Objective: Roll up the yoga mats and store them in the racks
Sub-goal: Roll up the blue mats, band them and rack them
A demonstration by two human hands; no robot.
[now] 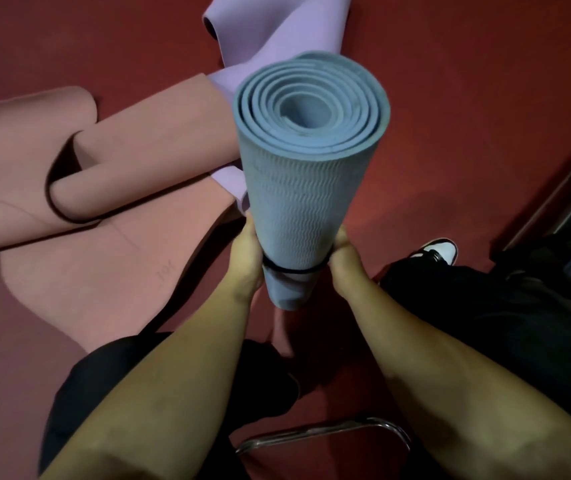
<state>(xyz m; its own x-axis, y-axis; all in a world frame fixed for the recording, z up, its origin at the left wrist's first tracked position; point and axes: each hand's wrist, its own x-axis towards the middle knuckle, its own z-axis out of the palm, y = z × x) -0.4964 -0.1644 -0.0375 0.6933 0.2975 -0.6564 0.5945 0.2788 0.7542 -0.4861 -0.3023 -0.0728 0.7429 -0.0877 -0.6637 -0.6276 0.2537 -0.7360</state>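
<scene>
From the head camera, a dark red floor (450,98) fills the room. The left hand (247,258) and right hand (343,259) each grip a side of the rolled blue yoga mat (308,188), held upright near its lower end, where a black elastic band (291,270) circles it. A pink yoga mat (104,202) and a lilac yoga mat (277,32) lie loosely curled on the floor behind. A chrome tube frame (329,431) stands below.
</scene>
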